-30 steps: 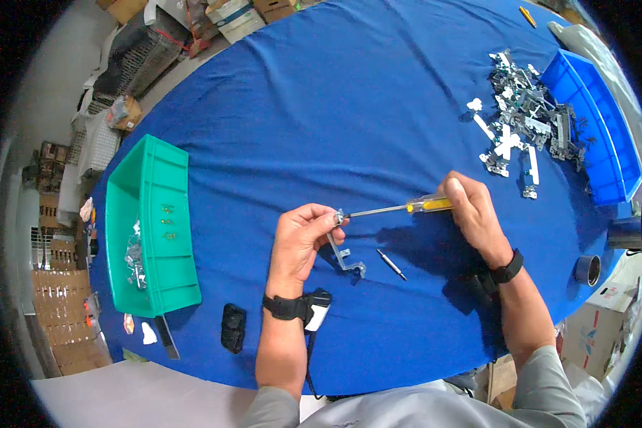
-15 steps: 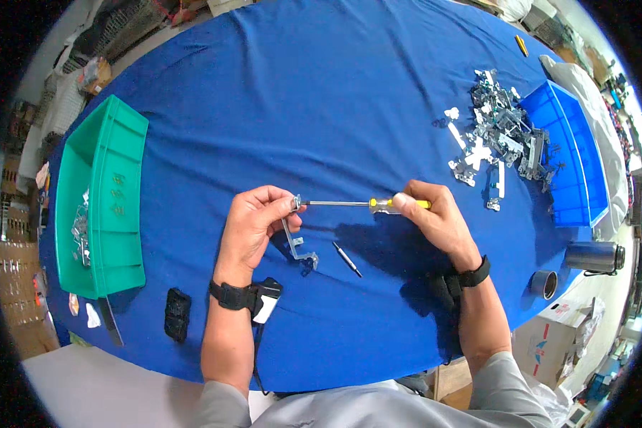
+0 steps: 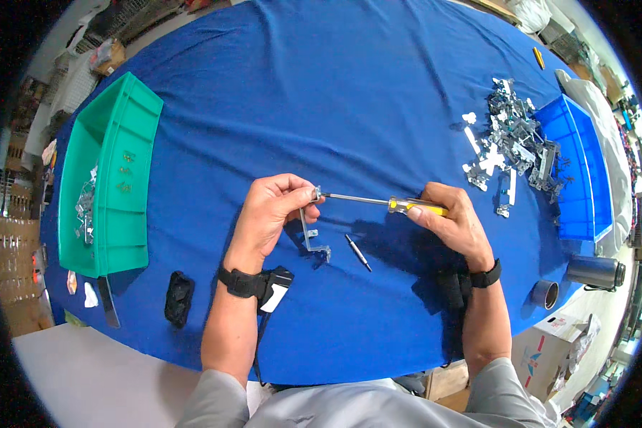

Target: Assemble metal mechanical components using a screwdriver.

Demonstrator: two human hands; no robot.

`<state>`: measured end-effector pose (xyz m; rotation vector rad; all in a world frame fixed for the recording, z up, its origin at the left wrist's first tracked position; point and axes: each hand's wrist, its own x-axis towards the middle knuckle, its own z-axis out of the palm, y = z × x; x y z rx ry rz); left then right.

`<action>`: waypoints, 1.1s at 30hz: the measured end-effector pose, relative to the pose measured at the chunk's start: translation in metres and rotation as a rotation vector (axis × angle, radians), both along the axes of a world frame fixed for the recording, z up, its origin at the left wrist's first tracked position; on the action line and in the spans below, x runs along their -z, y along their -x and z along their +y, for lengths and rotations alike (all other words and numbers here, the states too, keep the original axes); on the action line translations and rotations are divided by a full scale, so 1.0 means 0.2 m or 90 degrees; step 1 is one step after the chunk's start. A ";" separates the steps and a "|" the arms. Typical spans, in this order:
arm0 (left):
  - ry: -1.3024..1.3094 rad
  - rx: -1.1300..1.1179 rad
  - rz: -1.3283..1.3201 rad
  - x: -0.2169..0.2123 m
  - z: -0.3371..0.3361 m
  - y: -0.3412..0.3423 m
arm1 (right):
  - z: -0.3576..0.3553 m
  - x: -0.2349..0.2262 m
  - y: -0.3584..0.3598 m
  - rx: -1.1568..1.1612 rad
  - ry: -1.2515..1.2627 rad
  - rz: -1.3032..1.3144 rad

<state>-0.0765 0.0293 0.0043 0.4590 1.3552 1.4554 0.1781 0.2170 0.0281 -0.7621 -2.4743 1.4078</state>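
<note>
Between thumb and fingers, my left hand [image 3: 278,207] pinches one end of a thin metal bracket [image 3: 306,230], whose bent strip hangs down toward the blue cloth. My right hand [image 3: 455,220] is closed round the clear yellow handle of a screwdriver [image 3: 364,198]. Its shaft points left, and the tip meets the bracket's upper end at my left fingertips. What exactly the tip engages is too small to make out. On the cloth, between my hands and nearer to me, lies a slim silver-and-black pen-shaped tool [image 3: 358,252].
A green bin [image 3: 132,171] holding metal parts stands at the left. Loose metal brackets [image 3: 517,139] are heaped at the right beside a blue bin [image 3: 585,167]. A steel flask [image 3: 593,272] and its cup [image 3: 546,294] are near the right edge. A black object [image 3: 179,299] lies front left.
Seen in the picture, both hands, the bracket and the screwdriver sit a little further right, as the whole view has shifted and tilted. The screwdriver handle now slants slightly lower. Both grips are kept.
</note>
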 end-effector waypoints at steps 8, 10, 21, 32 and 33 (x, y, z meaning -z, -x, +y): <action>0.000 0.003 0.011 0.00 0.00 0.00 | -0.02 0.04 0.00 0.044 -0.049 0.083; 0.000 0.003 0.008 0.00 -0.01 0.00 | -0.04 0.01 0.00 0.074 0.045 0.045; -0.044 -0.045 -0.038 0.02 0.00 0.02 | -0.12 0.03 0.06 0.183 0.436 0.174; -0.026 -0.045 -0.022 0.02 0.00 0.01 | -0.13 0.04 0.08 0.226 0.405 0.208; -0.023 -0.038 -0.024 0.02 0.00 0.02 | -0.13 0.04 0.07 0.209 0.397 0.197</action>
